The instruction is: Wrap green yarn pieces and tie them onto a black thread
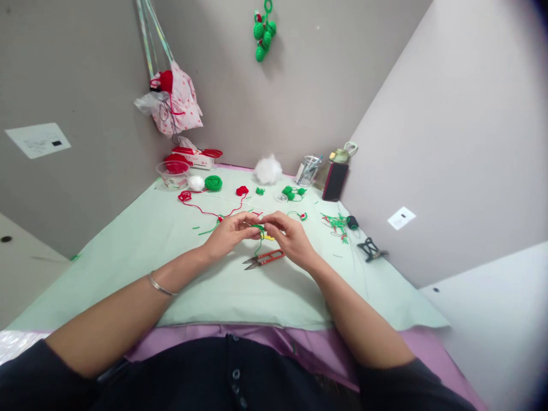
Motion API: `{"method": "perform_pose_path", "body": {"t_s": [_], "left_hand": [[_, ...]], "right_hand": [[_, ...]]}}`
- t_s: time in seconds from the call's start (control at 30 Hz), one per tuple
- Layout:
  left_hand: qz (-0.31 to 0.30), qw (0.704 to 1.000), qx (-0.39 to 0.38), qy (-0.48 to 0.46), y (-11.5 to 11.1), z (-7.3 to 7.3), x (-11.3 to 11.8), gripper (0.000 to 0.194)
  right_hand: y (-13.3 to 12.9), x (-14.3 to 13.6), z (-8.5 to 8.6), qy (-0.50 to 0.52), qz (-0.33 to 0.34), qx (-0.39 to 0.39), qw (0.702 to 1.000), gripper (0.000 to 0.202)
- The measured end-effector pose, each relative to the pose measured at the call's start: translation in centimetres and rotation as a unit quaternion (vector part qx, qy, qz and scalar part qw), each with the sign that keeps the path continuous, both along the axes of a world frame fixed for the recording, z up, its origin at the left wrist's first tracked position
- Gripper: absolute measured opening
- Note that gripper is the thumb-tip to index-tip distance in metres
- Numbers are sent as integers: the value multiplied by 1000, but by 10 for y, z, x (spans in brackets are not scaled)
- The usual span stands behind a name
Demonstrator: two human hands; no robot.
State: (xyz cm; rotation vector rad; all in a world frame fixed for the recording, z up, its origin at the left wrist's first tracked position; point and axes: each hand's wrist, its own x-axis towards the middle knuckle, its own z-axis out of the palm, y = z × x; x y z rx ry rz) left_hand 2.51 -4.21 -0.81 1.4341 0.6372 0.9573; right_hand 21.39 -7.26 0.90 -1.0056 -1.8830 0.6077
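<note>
My left hand (229, 231) and my right hand (290, 235) meet over the middle of the pale green table cover (171, 240). Together their fingertips pinch a small green crochet piece (258, 228); a green yarn strand hangs down from it. A yellow bit, perhaps a hook handle (269, 237), shows under my right fingers. Red-handled thread snips (263, 260) lie on the cover just below both hands, touching neither. A thin bangle sits on my left wrist.
Behind the hands lie a green yarn ball (213, 182), red yarn (242, 190), white stuffing (268, 169), finished green pieces (293, 192), a clear bowl (173, 173), a tool cup (308, 169) and black clips (370, 249). A fabric bag (175, 103) hangs on the wall.
</note>
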Motion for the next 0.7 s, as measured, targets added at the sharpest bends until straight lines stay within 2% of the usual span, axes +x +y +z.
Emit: {"method": "perform_pose_path", "body": {"t_s": [0.13, 0.27, 0.47, 0.7], "left_hand": [[-12, 999, -28, 34, 5, -3, -4, 31], [-26, 999, -23, 27, 7, -5, -5, 27], [-37, 999, -6, 23, 8, -6, -5, 24], [-47, 999, 13, 18, 8, -5, -5, 23]], "right_hand": [[3, 6, 4, 82, 3, -34, 996, 33], [8, 14, 6, 110, -24, -56, 992, 16], [9, 19, 7, -3, -49, 45, 998, 13], [6, 16, 8, -76, -52, 72, 993, 14]]}}
